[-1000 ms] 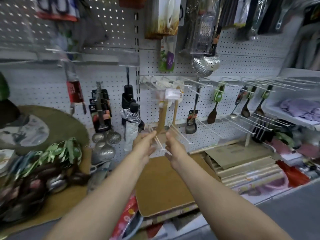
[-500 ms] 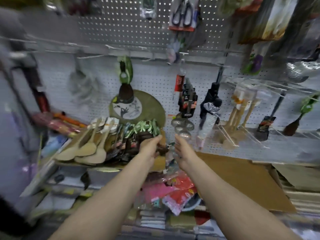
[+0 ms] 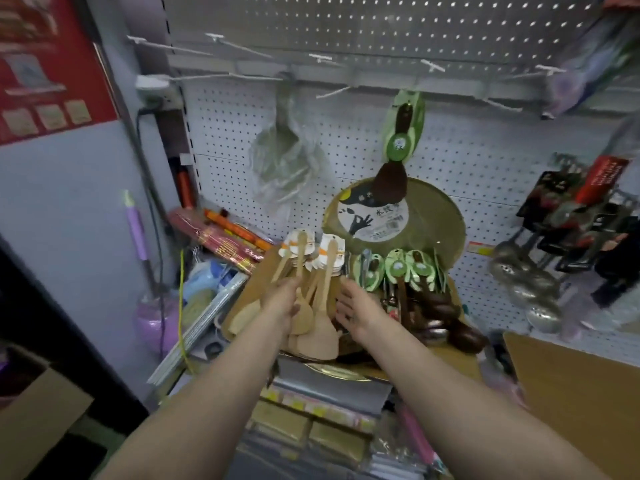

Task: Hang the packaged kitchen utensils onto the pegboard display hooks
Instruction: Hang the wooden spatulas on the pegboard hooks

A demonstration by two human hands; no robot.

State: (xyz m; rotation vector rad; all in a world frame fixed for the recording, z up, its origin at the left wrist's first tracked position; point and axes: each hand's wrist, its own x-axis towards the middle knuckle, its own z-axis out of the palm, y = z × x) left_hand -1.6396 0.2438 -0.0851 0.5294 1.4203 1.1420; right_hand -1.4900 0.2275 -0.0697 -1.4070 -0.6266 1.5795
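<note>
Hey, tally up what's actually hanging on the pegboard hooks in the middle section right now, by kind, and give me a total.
Dark spoon in a green card: 1
Clear plastic bag with something pale inside: 1
Total hanging there: 2

The light wooden spatulas and the other green-carded dark spoons lie in piles below, not hung. The left hand touches the spatulas.

Wooden spatulas (image 3: 304, 299) left — dark ladles (image 3: 429, 299) right

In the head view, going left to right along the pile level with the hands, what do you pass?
Purple-handled tool → red packets → wooden spatulas → green-carded dark spoons → metal skimmers.
</note>
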